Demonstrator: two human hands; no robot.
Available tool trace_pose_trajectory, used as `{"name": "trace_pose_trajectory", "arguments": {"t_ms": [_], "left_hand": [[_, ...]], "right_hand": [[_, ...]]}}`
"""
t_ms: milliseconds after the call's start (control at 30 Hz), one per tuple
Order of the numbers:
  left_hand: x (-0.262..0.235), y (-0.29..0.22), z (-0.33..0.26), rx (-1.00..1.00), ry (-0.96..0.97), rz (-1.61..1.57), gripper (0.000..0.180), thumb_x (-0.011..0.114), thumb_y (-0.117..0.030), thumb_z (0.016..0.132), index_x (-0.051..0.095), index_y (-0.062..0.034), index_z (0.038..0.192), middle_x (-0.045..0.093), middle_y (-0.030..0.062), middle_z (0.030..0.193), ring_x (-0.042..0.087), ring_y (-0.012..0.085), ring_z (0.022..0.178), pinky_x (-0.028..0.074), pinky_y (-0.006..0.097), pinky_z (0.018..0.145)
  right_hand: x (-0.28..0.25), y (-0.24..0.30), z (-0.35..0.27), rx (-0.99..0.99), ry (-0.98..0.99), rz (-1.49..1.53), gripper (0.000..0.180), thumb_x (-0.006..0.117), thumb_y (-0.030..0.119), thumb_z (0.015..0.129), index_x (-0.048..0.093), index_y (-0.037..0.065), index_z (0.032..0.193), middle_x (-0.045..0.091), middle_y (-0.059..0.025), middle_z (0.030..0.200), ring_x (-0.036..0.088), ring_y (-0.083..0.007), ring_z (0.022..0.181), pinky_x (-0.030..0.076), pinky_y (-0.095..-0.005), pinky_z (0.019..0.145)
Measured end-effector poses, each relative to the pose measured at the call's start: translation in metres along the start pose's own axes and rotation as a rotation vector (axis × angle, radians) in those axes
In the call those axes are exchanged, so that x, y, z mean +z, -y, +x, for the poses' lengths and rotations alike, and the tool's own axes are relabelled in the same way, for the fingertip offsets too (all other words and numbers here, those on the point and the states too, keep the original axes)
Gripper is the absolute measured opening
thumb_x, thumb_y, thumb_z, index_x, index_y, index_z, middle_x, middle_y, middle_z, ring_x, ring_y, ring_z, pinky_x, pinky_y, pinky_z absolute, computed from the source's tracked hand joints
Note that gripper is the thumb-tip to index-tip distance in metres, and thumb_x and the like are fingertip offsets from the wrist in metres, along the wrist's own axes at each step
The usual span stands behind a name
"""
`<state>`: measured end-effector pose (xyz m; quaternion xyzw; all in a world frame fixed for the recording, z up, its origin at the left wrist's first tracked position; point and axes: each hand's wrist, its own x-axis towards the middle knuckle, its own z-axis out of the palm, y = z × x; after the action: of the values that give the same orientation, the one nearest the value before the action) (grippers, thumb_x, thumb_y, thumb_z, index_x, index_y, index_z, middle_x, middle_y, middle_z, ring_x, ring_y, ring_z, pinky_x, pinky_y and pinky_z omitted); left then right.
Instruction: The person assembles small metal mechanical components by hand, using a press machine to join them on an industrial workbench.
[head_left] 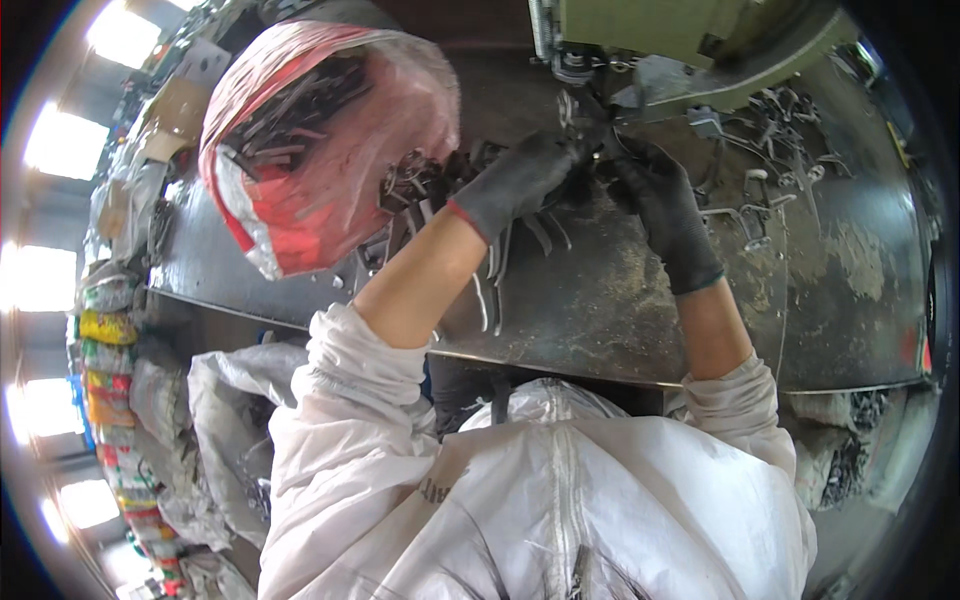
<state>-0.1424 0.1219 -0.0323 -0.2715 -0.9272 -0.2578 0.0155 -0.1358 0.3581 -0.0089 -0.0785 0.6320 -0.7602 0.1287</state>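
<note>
Both my hands wear dark grey knit gloves and meet under the machine head at the far middle of the bench. My left hand [525,180] reaches in from the left, its fingers closed near the machine's lower tool. My right hand [655,195] is beside it, fingers bent and closed toward the same spot. What lies between the fingertips is dark and mostly hidden by the gloves. Left of my left wrist lies a pile of curved metal parts [415,185], with several bent strips [487,300] near my forearm. Other metal parts [755,210] lie right of my right hand.
A green machine [650,30] stands over the far side of the metal bench [580,320]. A red and clear plastic bag [340,200] of dark strips sits at the left. More metal parts [790,120] are heaped far right. White sacks [235,400] stand below the bench's left edge.
</note>
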Motion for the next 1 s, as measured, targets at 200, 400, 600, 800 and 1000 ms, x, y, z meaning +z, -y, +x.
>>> {"name": "trace_pose_trajectory", "arguments": {"t_ms": [200,400,600,800,1000], "left_hand": [[-0.018,-0.038,0.002,-0.480,-0.031,-0.118,0.029,0.056,-0.025,0.102,0.070,-0.0049,0.116,0.074,0.0215,0.104,0.073,0.0374,0.097,0.057,0.046,0.085],[-0.124,0.063,-0.040,-0.495,-0.447,0.347,0.028,0.056,-0.026,0.099,0.073,-0.0069,0.109,0.073,0.0239,0.105,0.071,0.0422,0.099,0.056,0.050,0.087],[-0.193,0.310,-0.202,-0.747,-0.745,0.293,0.030,0.057,-0.021,0.098,0.074,-0.0054,0.117,0.077,0.0169,0.110,0.073,0.0362,0.104,0.059,0.046,0.089],[-0.186,0.368,-0.190,-0.803,-1.333,-1.472,0.058,0.056,-0.031,0.095,0.050,-0.0039,0.146,0.047,0.0201,0.147,0.046,0.0378,0.130,0.047,0.059,0.101],[-0.241,0.459,-0.312,-0.323,-1.688,-1.401,0.090,0.053,-0.064,0.091,0.020,-0.0157,0.159,0.010,0.0103,0.162,0.007,0.0362,0.146,0.018,0.060,0.116]], "right_hand": [[-0.016,-0.025,0.008,0.159,0.085,0.030,0.026,0.065,0.012,0.101,0.063,-0.001,0.124,0.069,-0.0047,0.097,0.061,-0.0082,0.070,0.050,-0.0236,0.061],[-0.019,-0.026,0.006,0.206,-0.009,-0.029,0.030,0.064,0.012,0.099,0.062,-0.001,0.126,0.069,-0.0051,0.098,0.063,-0.0096,0.070,0.050,-0.0240,0.060],[0.000,-0.014,0.008,0.195,0.012,0.000,0.033,0.063,0.013,0.100,0.061,0.000,0.130,0.071,-0.0061,0.098,0.064,-0.0100,0.071,0.050,-0.0244,0.060],[-0.010,0.017,-0.011,0.203,0.014,-0.104,0.034,0.065,0.014,0.102,0.060,0.000,0.133,0.071,-0.0059,0.095,0.063,-0.0091,0.068,0.050,-0.0236,0.059],[0.000,0.002,-0.012,0.291,0.062,-0.023,0.039,0.064,0.016,0.103,0.057,-0.001,0.137,0.072,-0.0074,0.094,0.065,-0.0087,0.067,0.054,-0.0238,0.058]]}}
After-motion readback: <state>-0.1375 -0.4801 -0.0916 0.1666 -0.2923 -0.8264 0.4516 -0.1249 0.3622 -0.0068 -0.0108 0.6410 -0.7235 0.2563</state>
